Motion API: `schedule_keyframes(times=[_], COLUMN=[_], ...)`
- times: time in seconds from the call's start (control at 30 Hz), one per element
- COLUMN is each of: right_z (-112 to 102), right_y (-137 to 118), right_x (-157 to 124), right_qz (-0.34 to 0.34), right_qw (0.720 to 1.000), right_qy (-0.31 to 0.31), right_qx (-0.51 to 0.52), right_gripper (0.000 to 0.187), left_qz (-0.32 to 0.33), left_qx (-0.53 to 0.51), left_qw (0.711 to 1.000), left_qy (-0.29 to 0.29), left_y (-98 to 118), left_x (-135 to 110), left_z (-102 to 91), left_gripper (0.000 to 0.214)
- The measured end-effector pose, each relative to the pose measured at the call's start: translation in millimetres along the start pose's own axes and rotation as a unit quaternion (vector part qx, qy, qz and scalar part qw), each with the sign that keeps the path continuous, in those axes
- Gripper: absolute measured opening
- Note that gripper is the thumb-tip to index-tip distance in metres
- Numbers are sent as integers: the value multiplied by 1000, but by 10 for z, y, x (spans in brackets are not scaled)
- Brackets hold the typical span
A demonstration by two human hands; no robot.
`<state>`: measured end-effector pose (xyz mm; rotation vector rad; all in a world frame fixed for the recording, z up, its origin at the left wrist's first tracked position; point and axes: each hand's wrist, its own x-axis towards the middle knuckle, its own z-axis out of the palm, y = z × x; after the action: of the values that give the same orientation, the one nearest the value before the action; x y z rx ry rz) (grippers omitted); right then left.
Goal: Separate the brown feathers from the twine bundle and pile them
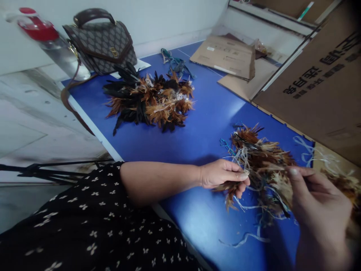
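My left hand (pixel 224 175) is closed round a small tuft of brown feathers (pixel 229 192), its thumb pressed against the fingers. My right hand (pixel 318 210) is close to the camera, fingers pinched on the tangled bundle of brown feathers and pale string (pixel 262 162) that lies between both hands on the blue table (pixel 203 124). Loose strings (pixel 245 237) trail from the bundle toward the table's near edge.
A pile of black, brown and orange feathers (pixel 149 99) lies at the far left of the table, before a patterned handbag (pixel 101 43) and a red-capped bottle (pixel 42 34). Teal cords (pixel 175 64) lie behind the pile. Cardboard boxes (pixel 318 82) line the right side; flattened cardboard (pixel 225 54) lies at the back.
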<state>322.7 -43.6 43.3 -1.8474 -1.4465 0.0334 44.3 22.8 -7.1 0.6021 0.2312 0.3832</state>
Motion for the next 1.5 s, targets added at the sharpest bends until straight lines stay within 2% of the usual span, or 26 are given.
schedule_keyframes(times=[0.07,0.17,0.27,0.37,0.47,0.53,0.63,0.77,0.93,1.17,1.27,1.37,1.5], right_z=[-153,-303,-327,-235,-88,7,115,196,260,362,378,352,325], right_y=[23,-43,-220,-412,-561,-633,-697,-704,-638,-615,-622,-540,-258], right_x=[-2,-43,-138,-236,-301,-320,-319,-306,-343,-499,-537,-463,-154], right_qz=[-42,-124,-205,-238,-244,-266,-302,-340,-324,-248,-217,-197,-206], right_qw=[999,987,976,964,959,954,946,937,945,967,973,978,976], right_qy=[-15,-3,-43,-114,-143,-139,-114,-73,-44,-26,-42,-49,46], right_qx=[-31,-101,-64,-7,22,24,19,-2,2,52,70,54,-56], right_gripper=[41,31,23,25,24,20,13,8,8,11,14,13,24], left_qz=[2,16,47,81,80,67,33,23,8,-1,-3,7,3], left_qx=[-2,-7,-15,-32,-18,4,20,33,62,82,98,95,59], left_qw=[1000,1000,998,994,991,992,996,996,996,996,994,994,997], left_qy=[5,11,28,65,101,109,84,74,57,34,44,56,54], left_y=[13,18,-4,-42,-71,-83,-91,-69,-2,-4,-14,-27,-75], left_x=[-8,-5,29,77,101,100,90,77,48,48,48,52,77], left_z=[12,13,3,6,28,45,61,45,22,12,14,5,-56], left_gripper=[21,22,22,28,33,36,34,34,42,42,46,47,46])
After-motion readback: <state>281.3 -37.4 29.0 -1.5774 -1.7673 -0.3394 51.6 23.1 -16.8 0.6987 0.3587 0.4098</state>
